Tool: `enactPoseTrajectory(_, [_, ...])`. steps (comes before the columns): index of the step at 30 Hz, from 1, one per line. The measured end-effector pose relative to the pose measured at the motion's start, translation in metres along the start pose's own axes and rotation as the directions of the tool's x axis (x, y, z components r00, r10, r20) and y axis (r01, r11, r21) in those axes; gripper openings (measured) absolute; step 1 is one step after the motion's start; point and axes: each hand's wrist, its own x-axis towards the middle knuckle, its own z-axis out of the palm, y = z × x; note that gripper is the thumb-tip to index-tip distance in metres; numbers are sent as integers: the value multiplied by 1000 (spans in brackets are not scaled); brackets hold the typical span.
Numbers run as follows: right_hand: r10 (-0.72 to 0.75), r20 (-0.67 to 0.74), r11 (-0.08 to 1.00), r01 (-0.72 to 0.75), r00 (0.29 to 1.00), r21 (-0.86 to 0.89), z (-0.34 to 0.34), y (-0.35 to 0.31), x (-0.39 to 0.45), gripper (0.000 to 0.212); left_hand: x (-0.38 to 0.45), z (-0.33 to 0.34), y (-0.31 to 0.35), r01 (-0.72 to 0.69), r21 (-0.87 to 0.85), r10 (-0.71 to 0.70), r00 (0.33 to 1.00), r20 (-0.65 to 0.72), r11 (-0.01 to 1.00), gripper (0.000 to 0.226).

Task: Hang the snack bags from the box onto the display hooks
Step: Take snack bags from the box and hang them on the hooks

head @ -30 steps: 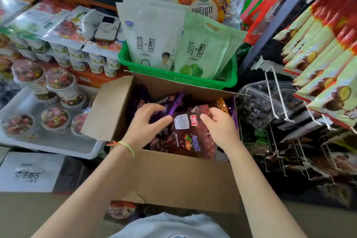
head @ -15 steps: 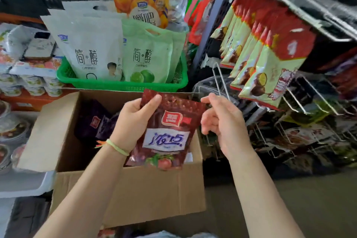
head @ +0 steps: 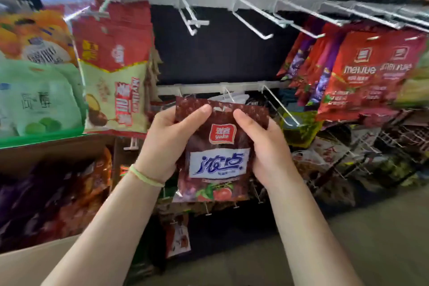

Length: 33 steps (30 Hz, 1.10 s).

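Both thumbs press the snack bag [head: 218,146] front, fingers hidden behind

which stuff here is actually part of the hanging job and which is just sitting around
Job:
dark red snack bag
left hand, right hand, both gripping it
empty display hooks
cardboard box

Just around:
red bags already hung
green basket with pouches

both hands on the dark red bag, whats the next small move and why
Probably lift the dark red yake bag and slide its top hole onto an empty white hook just behind it. The left hand and right hand already pinch its top corners, and it hangs on nothing yet.
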Motion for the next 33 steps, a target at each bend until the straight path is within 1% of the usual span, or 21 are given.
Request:
enactPoseTrajectory(2, [-32, -8, 999, 32, 999, -9, -43, -20, 19, 32, 18, 48, -11, -38, 53, 38, 999, -2, 998, 18])
enactPoseTrajectory(3, [-49, -11, 999, 49, 999, -8, -63, -28, 29, 27, 28, 69, -16, -58, 66, 59, 998, -12, 996, 11])
enactPoseTrajectory(4, [-63, -15, 998, 63, 998, -2, -80, -36, 38, 24, 37, 90, -20, -71, 66, 73, 997, -20, 995, 5])
enactPoseTrajectory(8, [-94, -37, 994, 96, 995, 48, -119, -66, 71, 20, 68, 145, -24, -77, 41, 79, 996, -36, 996, 3])
enactPoseTrajectory(11, [-143, -40, 986, 146, 989, 75, -134, -88, 96, 18, 86, 175, -13, -67, 17, 66, 998, 23, 998, 19])
enactPoseTrajectory(13, [-183, -45, 980, 186, 982, 71, -142, -101, 109, 14, 96, 191, -7, -75, 27, 73, 996, 52, 997, 25])
enactPoseTrajectory(15, [-214, -47, 973, 217, 976, 79, -150, -109, 121, 7, 107, 204, -4, -90, 54, 88, 995, 39, 994, 26])
enactPoseTrajectory(18, [-260, -33, 962, 261, 965, 76, -157, -115, 135, 4, 119, 217, -5, -115, 101, 122, 991, -58, 988, 19])
enactPoseTrajectory(21, [-291, -20, 955, 292, 957, 60, -158, -121, 145, 4, 127, 225, -5, -152, 80, 161, 978, -135, 985, 14])
enactPoseTrajectory(26, [-306, -16, 951, 306, 952, 51, -156, -132, 160, 7, 140, 234, -4, -160, 35, 164, 959, -232, 986, 20])
enactPoseTrajectory(30, [-305, -6, 952, 305, 952, 17, -153, -134, 167, 11, 148, 232, -7, -159, 88, 176, 950, -259, 983, 24])
enactPoseTrajectory(33, [-342, -10, 938, 341, 940, -62, -155, -130, 170, 10, 149, 230, -12, -194, 111, 218, 938, -269, 975, 17])
